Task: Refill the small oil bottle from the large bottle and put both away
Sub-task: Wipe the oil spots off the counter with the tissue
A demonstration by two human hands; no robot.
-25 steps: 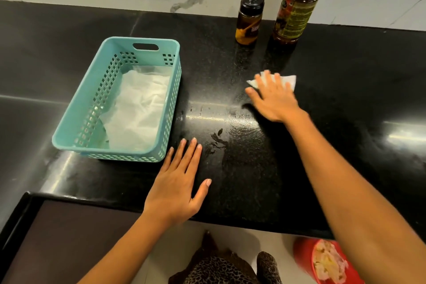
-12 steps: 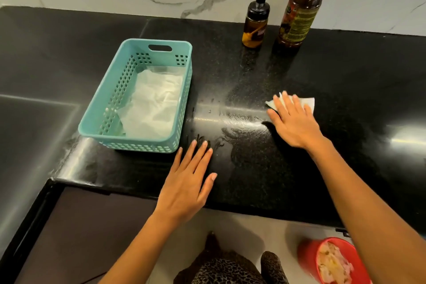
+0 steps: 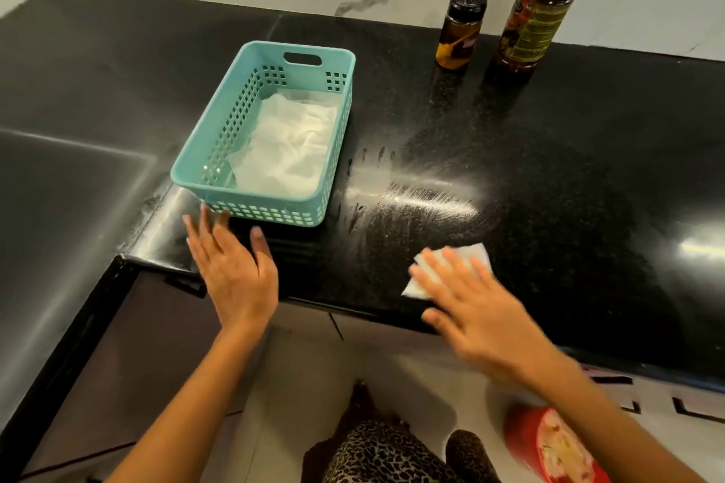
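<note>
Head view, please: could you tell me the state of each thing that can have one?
small oil bottle, upright, capped.
large bottle, upright, cap out of frame.
basket, upright, lined with white paper.
countertop, streaked with smears.
tissue, flat under the right hand.
left hand, open, at the countertop edge.

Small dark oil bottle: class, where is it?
Head view: the small dark oil bottle stands back right on the black countertop, just left of the large amber oil bottle.
</note>
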